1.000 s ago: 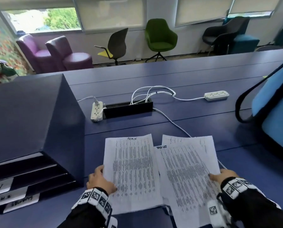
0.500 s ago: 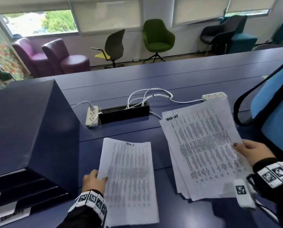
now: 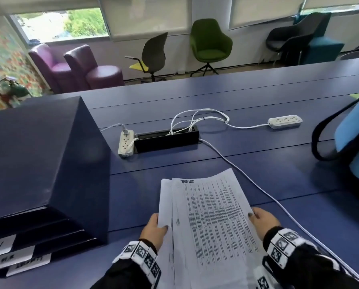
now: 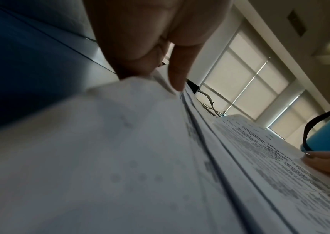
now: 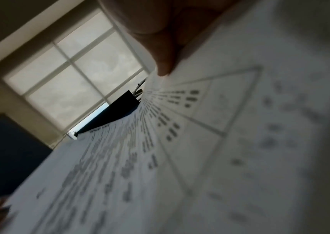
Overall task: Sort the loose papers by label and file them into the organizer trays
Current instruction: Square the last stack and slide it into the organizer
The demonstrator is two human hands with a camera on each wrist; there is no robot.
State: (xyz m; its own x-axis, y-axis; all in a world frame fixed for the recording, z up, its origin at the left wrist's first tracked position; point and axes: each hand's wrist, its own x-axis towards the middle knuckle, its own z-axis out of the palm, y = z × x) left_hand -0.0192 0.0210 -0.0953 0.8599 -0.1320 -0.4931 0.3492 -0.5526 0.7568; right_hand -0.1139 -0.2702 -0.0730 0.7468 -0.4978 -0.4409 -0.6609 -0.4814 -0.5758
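A stack of printed papers point(image 3: 212, 222) is held above the blue table point(image 3: 237, 97) in front of me, its top sheet headed with a handwritten label. My left hand point(image 3: 155, 228) pinches the stack's left edge, thumb on top. My right hand point(image 3: 262, 220) grips the right edge, thumb on the top sheet. The left wrist view shows fingers point(image 4: 178, 66) on the papers point(image 4: 120, 158). The right wrist view shows fingers point(image 5: 166, 47) under the printed sheets point(image 5: 160, 158). A dark blue organizer point(image 3: 39, 163) stands at the left, its labelled trays point(image 3: 18, 255) facing me.
A black cable box point(image 3: 166, 138) sits mid-table with a white power strip point(image 3: 125, 142) beside it and another power strip point(image 3: 285, 121) farther right. A white cable point(image 3: 257, 188) runs past the papers' right side. A blue bag with black strap point(image 3: 357, 142) stands at the right.
The sheet my left hand held apart on the table has been brought together with the stack from my right hand. Both hands now hold one stack in front of me.
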